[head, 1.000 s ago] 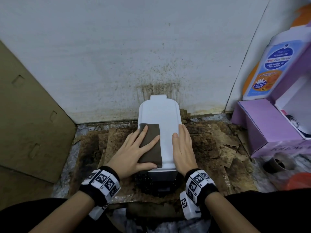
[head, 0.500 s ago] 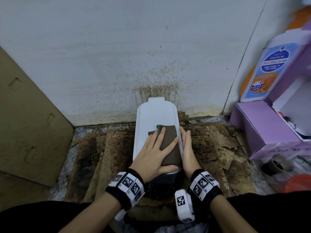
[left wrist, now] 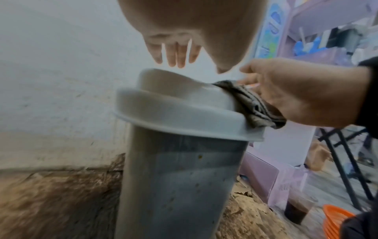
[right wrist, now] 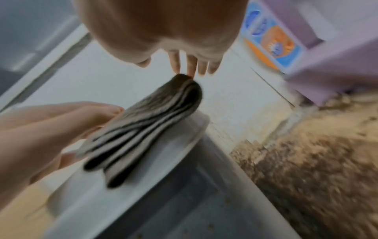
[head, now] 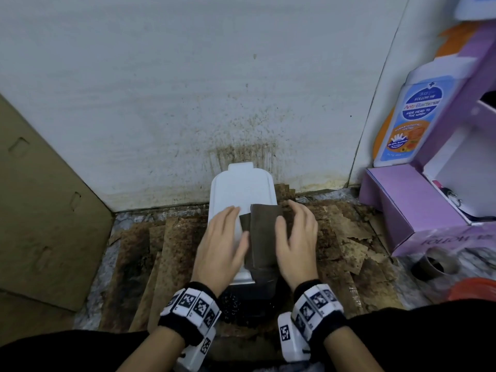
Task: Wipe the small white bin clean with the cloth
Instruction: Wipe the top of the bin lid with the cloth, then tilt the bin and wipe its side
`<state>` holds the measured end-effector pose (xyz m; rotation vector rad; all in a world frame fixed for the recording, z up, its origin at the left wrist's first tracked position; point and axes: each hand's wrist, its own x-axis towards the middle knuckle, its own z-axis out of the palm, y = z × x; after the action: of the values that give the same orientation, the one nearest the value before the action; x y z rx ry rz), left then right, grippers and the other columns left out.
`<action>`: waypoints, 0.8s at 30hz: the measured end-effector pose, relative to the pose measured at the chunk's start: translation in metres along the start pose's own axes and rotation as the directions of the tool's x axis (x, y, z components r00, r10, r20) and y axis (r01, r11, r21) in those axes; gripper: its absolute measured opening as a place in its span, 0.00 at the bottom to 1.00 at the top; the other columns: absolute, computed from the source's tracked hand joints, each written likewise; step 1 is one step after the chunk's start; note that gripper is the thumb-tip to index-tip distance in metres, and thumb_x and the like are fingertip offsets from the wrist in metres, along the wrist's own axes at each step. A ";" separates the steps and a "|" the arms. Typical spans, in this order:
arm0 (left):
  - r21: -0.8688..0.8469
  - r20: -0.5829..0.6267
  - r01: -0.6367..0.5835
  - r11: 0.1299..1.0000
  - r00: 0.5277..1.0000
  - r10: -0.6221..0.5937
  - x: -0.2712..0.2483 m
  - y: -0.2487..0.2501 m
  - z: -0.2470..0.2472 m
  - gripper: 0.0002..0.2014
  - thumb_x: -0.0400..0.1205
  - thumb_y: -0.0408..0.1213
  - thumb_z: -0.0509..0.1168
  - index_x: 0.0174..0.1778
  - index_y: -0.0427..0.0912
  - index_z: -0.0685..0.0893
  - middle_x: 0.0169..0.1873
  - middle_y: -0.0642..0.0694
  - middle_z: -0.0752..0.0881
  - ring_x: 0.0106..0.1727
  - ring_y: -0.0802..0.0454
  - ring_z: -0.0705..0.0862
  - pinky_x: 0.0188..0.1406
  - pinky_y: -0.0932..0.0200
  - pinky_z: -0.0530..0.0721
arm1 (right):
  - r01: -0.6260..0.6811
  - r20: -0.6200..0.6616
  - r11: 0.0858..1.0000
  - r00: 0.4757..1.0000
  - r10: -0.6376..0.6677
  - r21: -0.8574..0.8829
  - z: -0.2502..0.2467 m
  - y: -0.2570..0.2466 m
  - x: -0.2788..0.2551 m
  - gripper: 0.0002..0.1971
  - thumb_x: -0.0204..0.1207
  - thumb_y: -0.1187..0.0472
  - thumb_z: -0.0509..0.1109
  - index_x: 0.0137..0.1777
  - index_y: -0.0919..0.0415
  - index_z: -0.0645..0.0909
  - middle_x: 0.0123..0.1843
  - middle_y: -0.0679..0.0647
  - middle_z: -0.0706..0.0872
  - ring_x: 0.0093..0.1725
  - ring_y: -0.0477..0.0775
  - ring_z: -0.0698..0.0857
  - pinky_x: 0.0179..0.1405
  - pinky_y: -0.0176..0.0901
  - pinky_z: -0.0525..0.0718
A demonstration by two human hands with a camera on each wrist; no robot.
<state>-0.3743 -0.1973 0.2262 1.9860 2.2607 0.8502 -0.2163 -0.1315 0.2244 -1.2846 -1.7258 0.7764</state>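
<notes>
Hovering over the lid, the left hand (head: pixel 220 245) is flat with straight fingers, holding nothing. The right hand (head: pixel 296 244) has loose fingers touching the folded brown cloth (head: pixel 263 237), which drapes over the right edge of the small white bin (head: pixel 239 189) against the stained wall (head: pixel 188 103).

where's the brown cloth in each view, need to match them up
Head: cloth at centre, on the bin lid's right edge, between both hands.
Left wrist: right of centre, draped over the lid rim.
Right wrist: centre-left, folded on the lid.
Shared landmark: white bin lid.
</notes>
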 end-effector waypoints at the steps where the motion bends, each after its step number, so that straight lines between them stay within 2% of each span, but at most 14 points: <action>1: 0.006 -0.040 0.042 0.999 0.998 -0.041 -0.002 -0.006 0.001 0.25 0.88 0.47 0.56 0.80 0.41 0.71 0.76 0.46 0.74 0.79 0.51 0.69 0.77 0.47 0.74 | 0.102 -0.009 0.991 0.995 -0.103 -0.085 0.003 -0.008 -0.006 0.21 0.88 0.52 0.58 0.78 0.56 0.69 0.78 0.50 0.69 0.80 0.49 0.65 0.82 0.50 0.63; 3: 0.037 -0.028 0.060 0.998 0.998 -0.059 -0.009 -0.014 0.004 0.24 0.88 0.46 0.54 0.78 0.40 0.73 0.73 0.45 0.77 0.75 0.50 0.72 0.75 0.47 0.76 | 0.217 0.100 0.950 0.975 -0.199 -0.224 0.017 -0.013 -0.016 0.24 0.87 0.50 0.57 0.80 0.57 0.67 0.81 0.52 0.67 0.83 0.51 0.63 0.83 0.51 0.62; 6: 0.082 0.051 0.014 0.996 0.999 -0.018 -0.016 -0.018 0.009 0.27 0.89 0.49 0.47 0.80 0.39 0.71 0.77 0.45 0.74 0.79 0.52 0.69 0.80 0.53 0.69 | 0.263 0.259 0.856 0.953 -0.158 -0.446 0.031 -0.010 -0.028 0.32 0.88 0.42 0.46 0.86 0.60 0.60 0.88 0.57 0.60 0.88 0.54 0.57 0.86 0.55 0.59; 8: 0.116 0.073 -0.013 0.993 0.997 0.005 -0.018 -0.018 0.010 0.28 0.89 0.49 0.44 0.81 0.39 0.70 0.79 0.44 0.72 0.80 0.52 0.67 0.82 0.54 0.65 | 0.291 0.289 0.825 0.943 -0.163 -0.484 0.032 -0.004 -0.030 0.34 0.88 0.41 0.44 0.87 0.61 0.57 0.89 0.59 0.56 0.89 0.56 0.54 0.86 0.56 0.58; 12: 0.132 0.109 -0.003 0.991 0.994 -0.012 -0.017 -0.019 0.011 0.30 0.89 0.51 0.40 0.84 0.41 0.66 0.82 0.45 0.67 0.84 0.52 0.63 0.85 0.55 0.61 | 0.268 0.308 0.879 0.940 -0.149 -0.394 0.031 0.003 -0.026 0.36 0.86 0.39 0.46 0.89 0.58 0.50 0.91 0.56 0.45 0.89 0.52 0.43 0.88 0.49 0.49; 17: 0.178 0.134 0.000 0.984 0.991 -0.024 -0.017 -0.021 0.009 0.29 0.90 0.50 0.41 0.84 0.41 0.67 0.83 0.45 0.68 0.84 0.53 0.64 0.84 0.54 0.64 | 0.174 0.277 0.946 0.956 -0.096 -0.273 0.028 0.005 -0.025 0.36 0.86 0.42 0.54 0.89 0.53 0.47 0.91 0.50 0.44 0.89 0.48 0.46 0.85 0.40 0.46; 21: 0.237 0.140 0.004 0.971 0.989 -0.038 -0.016 -0.020 0.006 0.28 0.90 0.49 0.43 0.82 0.40 0.70 0.81 0.44 0.72 0.82 0.52 0.70 0.81 0.53 0.70 | 0.020 0.261 0.991 0.965 0.015 -0.131 0.030 0.007 -0.024 0.36 0.87 0.44 0.56 0.89 0.49 0.44 0.90 0.43 0.43 0.88 0.41 0.44 0.86 0.41 0.48; 24: 0.252 0.149 0.035 0.967 0.986 -0.075 -0.016 -0.020 0.003 0.28 0.89 0.49 0.43 0.83 0.42 0.70 0.81 0.47 0.72 0.82 0.53 0.70 0.79 0.53 0.73 | -0.170 0.256 0.984 0.954 0.154 0.042 0.028 0.011 -0.023 0.35 0.87 0.44 0.58 0.89 0.48 0.47 0.90 0.41 0.50 0.87 0.42 0.52 0.87 0.45 0.55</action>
<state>-0.3881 -0.2118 0.2107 1.9895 2.4177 0.4046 -0.2334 -0.1510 0.1964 -1.3427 -1.7912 1.1232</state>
